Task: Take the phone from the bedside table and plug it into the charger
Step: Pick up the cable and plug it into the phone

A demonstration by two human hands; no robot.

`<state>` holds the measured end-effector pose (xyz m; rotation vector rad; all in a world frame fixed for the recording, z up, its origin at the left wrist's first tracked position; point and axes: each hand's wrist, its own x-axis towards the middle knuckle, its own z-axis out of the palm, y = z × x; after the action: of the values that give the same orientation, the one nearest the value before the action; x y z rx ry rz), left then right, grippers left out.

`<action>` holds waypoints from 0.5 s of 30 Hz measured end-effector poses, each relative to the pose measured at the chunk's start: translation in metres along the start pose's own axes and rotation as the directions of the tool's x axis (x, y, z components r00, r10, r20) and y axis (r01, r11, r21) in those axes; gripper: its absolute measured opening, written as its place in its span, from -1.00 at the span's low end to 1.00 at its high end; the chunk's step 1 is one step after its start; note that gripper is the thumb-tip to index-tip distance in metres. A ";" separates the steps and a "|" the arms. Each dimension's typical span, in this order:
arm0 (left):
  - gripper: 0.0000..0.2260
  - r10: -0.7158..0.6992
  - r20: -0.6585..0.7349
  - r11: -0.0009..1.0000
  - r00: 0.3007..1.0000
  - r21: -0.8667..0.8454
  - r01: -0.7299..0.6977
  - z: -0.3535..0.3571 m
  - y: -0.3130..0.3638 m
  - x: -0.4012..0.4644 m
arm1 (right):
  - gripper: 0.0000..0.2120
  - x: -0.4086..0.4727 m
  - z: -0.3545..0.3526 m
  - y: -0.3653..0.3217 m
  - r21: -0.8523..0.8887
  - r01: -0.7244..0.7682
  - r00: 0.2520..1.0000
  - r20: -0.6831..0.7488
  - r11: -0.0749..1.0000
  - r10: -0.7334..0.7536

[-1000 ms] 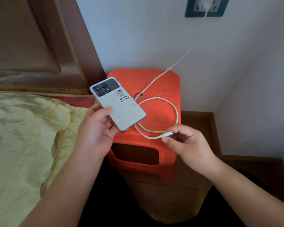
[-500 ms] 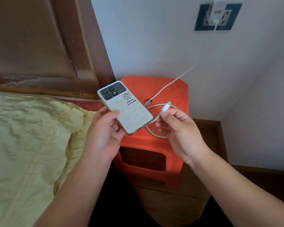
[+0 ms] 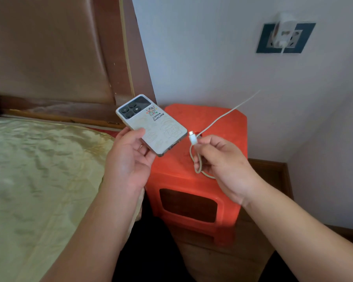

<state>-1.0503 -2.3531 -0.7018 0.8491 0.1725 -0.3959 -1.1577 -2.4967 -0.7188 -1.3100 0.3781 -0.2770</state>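
My left hand (image 3: 128,157) holds a white phone (image 3: 151,124) back-up, its dark camera block at the far end, above the left edge of the orange plastic stool (image 3: 222,123) that serves as bedside table. My right hand (image 3: 222,159) pinches the white charger cable (image 3: 216,121) just behind its plug (image 3: 192,137). The plug's tip points up and left, a short gap away from the phone's lower end. The cable runs up to a white charger (image 3: 282,31) in the wall socket (image 3: 285,38).
A bed with a yellow-green satin cover (image 3: 39,169) lies at the left, with a brown padded headboard (image 3: 49,47) behind it. White walls meet in a corner at the right. A dark wooden skirting (image 3: 273,169) runs behind the stool.
Both hands rose off the stool. My right hand lifted the plug and turned it toward the phone's lower end. The view tilted upward, showing more of the socket.
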 end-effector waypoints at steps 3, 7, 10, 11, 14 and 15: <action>-0.57 0.014 -0.016 1.000 1.000 -0.027 -0.014 0.001 0.005 0.002 | -0.84 0.002 0.009 0.000 -0.055 -0.057 0.998 0.015 0.997 0.058; -0.58 0.007 -0.040 0.999 0.999 -0.045 -0.009 -0.002 0.008 0.002 | -0.83 0.009 0.014 -0.003 -0.071 -0.125 0.991 0.028 0.990 0.127; -0.57 0.010 -0.052 0.998 0.999 -0.056 -0.013 -0.005 0.008 0.003 | -0.85 0.013 0.017 -0.007 -0.092 -0.186 0.979 0.061 0.978 0.192; -0.57 0.009 -0.056 0.998 0.998 -0.058 -0.012 -0.005 0.008 0.003 | -0.85 0.014 0.017 -0.008 -0.100 -0.198 0.976 0.066 0.975 0.205; -0.57 0.006 -0.065 0.998 0.998 -0.062 -0.010 -0.007 0.006 0.006 | -0.85 0.015 0.017 -0.010 -0.115 -0.206 0.975 0.064 0.972 0.214; -0.57 0.008 -0.068 0.998 0.998 -0.065 -0.013 -0.008 0.005 0.007 | -0.84 0.016 0.017 -0.010 -0.122 -0.206 0.974 0.065 0.971 0.215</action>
<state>-1.0420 -2.3457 -0.7053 0.7988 0.2423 -0.3502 -1.1365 -2.4909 -0.7074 -1.3756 0.4685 -0.0250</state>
